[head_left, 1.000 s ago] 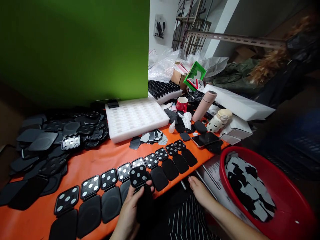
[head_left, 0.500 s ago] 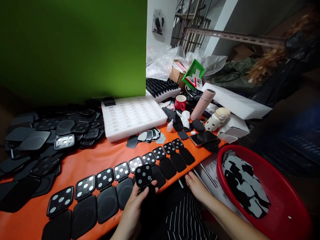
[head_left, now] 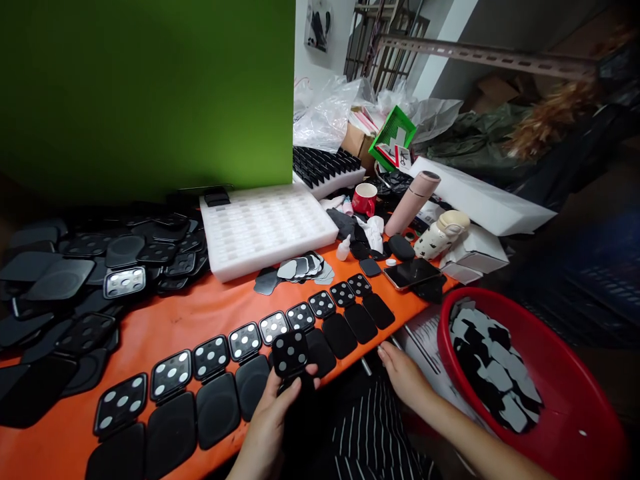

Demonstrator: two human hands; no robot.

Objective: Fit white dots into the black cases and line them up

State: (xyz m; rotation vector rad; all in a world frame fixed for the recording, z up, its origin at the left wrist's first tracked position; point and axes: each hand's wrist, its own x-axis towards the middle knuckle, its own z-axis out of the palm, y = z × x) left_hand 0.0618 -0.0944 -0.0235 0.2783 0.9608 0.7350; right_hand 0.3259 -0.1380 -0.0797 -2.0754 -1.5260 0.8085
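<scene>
My left hand grips an opened black case whose upper half shows light round dots; its lower half is dark and hard to make out. On the orange table cover lies a row of similar opened cases, dotted halves at the back and plain dark halves towards me. Near the table's front edge, left of the red basin, is my right hand, its fingers extended and nothing visible in them.
A red basin with grey and black pieces stands at the right. Behind the row are a white foam tray, grey sheets, a small bottle and a phone. Black cases pile up at the left.
The view has shifted slightly. My left hand still holds the case, and my right hand stays near the table edge, its position nearly the same.
</scene>
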